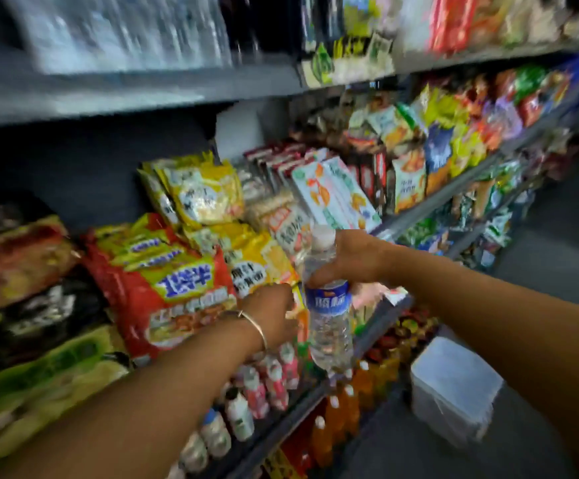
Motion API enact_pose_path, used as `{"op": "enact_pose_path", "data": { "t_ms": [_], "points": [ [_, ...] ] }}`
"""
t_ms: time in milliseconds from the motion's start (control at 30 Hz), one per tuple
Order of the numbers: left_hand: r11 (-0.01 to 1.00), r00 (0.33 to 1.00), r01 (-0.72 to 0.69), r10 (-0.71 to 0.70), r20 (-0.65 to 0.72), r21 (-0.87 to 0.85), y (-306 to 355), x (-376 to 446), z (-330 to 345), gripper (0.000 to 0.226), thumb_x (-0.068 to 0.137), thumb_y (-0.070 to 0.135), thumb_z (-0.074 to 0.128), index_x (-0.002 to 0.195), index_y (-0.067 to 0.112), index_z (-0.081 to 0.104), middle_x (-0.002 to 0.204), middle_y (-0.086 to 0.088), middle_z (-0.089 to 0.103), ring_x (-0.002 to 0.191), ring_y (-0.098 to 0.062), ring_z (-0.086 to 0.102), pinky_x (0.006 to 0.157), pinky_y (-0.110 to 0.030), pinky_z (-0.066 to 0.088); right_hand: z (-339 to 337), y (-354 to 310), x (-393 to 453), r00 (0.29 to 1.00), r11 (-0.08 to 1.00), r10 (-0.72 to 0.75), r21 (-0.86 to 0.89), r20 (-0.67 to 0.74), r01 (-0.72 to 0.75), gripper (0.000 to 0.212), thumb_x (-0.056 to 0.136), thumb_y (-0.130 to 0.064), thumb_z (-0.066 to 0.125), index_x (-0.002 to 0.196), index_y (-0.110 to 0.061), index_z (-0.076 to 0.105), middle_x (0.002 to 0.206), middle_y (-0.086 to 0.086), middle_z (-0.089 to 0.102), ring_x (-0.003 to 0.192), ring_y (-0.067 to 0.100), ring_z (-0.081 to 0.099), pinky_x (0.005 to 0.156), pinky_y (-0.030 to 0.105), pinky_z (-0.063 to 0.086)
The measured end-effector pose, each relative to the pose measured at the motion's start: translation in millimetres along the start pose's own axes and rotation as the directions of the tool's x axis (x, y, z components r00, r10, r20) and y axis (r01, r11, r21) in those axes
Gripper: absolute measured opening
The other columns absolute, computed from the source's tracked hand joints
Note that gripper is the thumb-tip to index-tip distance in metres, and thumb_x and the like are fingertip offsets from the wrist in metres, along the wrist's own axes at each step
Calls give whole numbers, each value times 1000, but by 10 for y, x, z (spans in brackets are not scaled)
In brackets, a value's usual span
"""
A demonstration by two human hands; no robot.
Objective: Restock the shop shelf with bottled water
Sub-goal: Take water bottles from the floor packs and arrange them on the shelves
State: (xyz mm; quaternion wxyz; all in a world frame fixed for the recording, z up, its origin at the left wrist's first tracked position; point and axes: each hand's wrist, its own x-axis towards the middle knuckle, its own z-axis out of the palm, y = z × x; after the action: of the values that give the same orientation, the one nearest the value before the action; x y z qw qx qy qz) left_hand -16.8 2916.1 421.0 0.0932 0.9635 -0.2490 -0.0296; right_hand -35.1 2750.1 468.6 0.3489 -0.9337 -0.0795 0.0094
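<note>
Both bare forearms reach forward from the bottom edge of the frame toward the shelving. The right hand (350,257) is raised, its fingers curled round the upper part of a clear plastic water bottle with a blue label (328,299), which it holds upright (thumb side toward the camera). The left hand (274,316) sits lower and further in, a thin gold-coloured bangle (255,326) on the wrist; its fingers are hidden behind the bottle and blurred, so its grip cannot be read.
</note>
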Motion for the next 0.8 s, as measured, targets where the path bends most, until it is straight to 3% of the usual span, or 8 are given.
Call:
{"op": "enact_pose_path", "data": {
  "t_ms": [133, 300, 367, 467, 633, 800],
  "points": [
    [1000, 991, 14, -10, -134, 25, 125, -239, -1295, 29, 83, 26, 66, 104, 6, 60, 109, -13, 64, 102, -26, 58, 81, -28, 44, -810, -986, -29, 993, 995, -97, 11, -70, 98, 12, 76, -22, 72, 77, -15, 63, 74, 4, 62, 59, 12, 58, 40, 21, 45],
    [999, 966, 27, -18, -259, 31, 149, -548, -2543, 25, 84, 27, 65, 100, 9, 65, 105, -7, 67, 91, -20, 60, 76, -25, 44, -1552, -1987, 63, 967, 979, -193, 34, -166, 201, 21, 73, -24, 72, 81, -6, 65, 76, 11, 59, 66, 22, 57, 51, 24, 45],
    [999, 949, 35, -39, -312, -19, 85, -611, -2912, 7, 82, 20, 66, 86, 15, 65, 95, -8, 67, 76, -17, 59, 74, -27, 48, -1767, -2305, 115, 954, 969, -234, 31, -187, 243, 25, 72, -29, 71, 84, -9, 63, 77, 12, 55, 69, 23, 54, 54, 26, 44],
    [995, 918, 45, -76, -389, -90, -36, -654, -3330, 18, 82, 14, 65, 68, 22, 56, 80, -8, 65, 67, -18, 60, 75, -33, 54, -1995, -2715, 246, 931, 956, -274, 39, -240, 291, 20, 78, -30, 68, 81, -13, 59, 77, 10, 54, 66, 20, 53, 52, 20, 43],
    [976, 879, 77, -162, -448, -203, -297, -638, -3713, 19, 84, 9, 64, 69, 17, 55, 73, -10, 61, 72, -24, 59, 74, -37, 56, -2100, -3223, 594, 898, 927, -333, 71, -288, 367, 27, 74, -32, 69, 83, -10, 56, 70, 10, 44, 51, 20, 43, 42, 17, 36],
    [953, 840, 159, -269, -472, -259, -656, -549, -3838, 22, 82, 7, 64, 64, 17, 56, 63, -6, 60, 59, -19, 56, 67, -33, 54, -2040, -3510, 1007, 884, 906, -387, 68, -262, 417, 27, 75, -32, 70, 81, -9, 58, 64, 6, 50, 42, 15, 45, 42, 18, 37]
  ]
}}
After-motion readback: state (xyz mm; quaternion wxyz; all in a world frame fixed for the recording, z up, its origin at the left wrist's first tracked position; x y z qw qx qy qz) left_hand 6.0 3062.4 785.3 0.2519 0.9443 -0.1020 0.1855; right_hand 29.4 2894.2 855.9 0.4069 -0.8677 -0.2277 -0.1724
